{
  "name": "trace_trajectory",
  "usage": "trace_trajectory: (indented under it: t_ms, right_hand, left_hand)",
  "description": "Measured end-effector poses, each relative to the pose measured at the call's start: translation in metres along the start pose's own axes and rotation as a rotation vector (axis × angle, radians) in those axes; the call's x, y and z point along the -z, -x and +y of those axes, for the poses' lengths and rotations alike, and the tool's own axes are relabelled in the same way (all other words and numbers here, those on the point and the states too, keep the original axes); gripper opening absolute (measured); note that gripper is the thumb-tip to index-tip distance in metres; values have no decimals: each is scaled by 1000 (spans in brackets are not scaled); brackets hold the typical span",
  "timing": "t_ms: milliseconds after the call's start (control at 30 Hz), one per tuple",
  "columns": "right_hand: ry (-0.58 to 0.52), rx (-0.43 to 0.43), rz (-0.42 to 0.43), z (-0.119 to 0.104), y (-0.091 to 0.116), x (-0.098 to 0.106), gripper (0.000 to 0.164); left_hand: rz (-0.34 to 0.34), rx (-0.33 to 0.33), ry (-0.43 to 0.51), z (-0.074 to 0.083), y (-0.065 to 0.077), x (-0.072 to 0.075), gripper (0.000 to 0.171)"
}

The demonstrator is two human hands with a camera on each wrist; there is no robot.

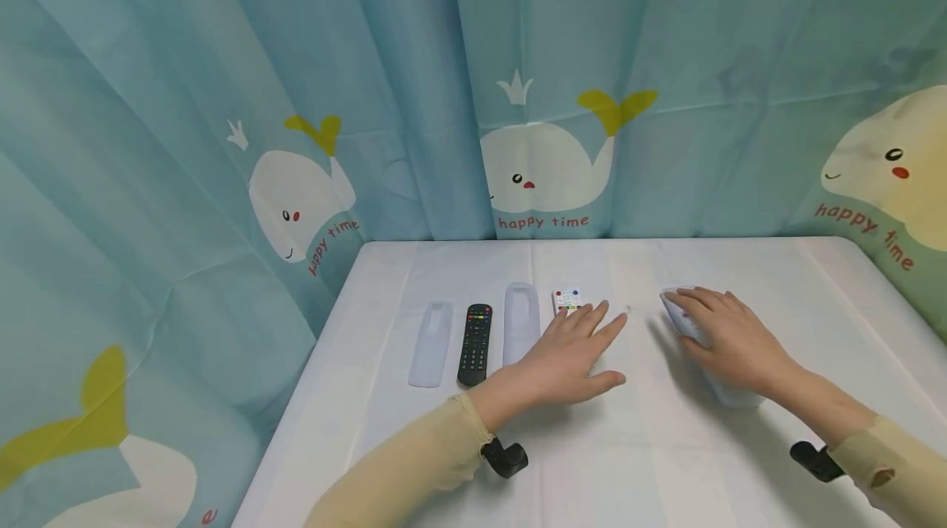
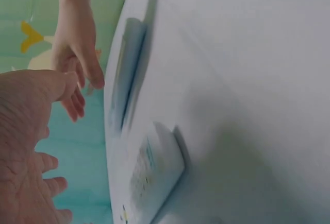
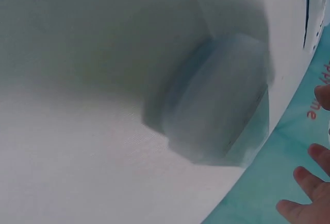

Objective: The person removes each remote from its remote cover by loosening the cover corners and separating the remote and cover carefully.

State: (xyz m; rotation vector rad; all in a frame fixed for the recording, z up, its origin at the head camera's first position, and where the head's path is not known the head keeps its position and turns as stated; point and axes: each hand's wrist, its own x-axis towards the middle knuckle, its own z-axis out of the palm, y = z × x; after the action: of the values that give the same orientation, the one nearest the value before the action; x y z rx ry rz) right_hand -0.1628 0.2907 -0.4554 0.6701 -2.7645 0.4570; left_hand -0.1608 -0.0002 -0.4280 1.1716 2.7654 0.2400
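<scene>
In the head view my left hand is held palm down over the table with its fingers spread, and it grips nothing. Its fingertips overlap a white remote control with coloured buttons, whose lower part is hidden. My right hand is over a pale, whitish object, fingers lightly bent and spread. In the right wrist view this object looks rounded and smooth, with the fingers apart from it at the edge. The left wrist view shows the white remote below the left hand.
Left of my left hand, a black remote control lies between two translucent remote covers, a shorter one and a longer one. A white cloth covers the table. Blue curtains with whale prints hang behind and beside it.
</scene>
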Motion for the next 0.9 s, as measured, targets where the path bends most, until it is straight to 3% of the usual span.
trace_trajectory:
  t_ms: [300, 467, 633, 733, 900]
  right_hand:
    - [-12, -74, -15, 9, 8, 5, 67]
    - [-22, -121, -50, 13, 10, 6, 67]
    - [-91, -243, -164, 20, 9, 10, 70]
    - [-163, -348, -245, 27, 9, 13, 72]
    - [-293, -461, -305, 38, 12, 16, 72]
  left_hand:
    - [-22, -30, 25, 23, -11, -5, 77]
    - [-49, -43, 136, 32, -15, -7, 77]
    - [-85, -16, 379, 44, -23, -12, 75]
    - [-100, 26, 585, 54, -32, -18, 73]
    - [-108, 223, 1036, 77, -48, -30, 69]
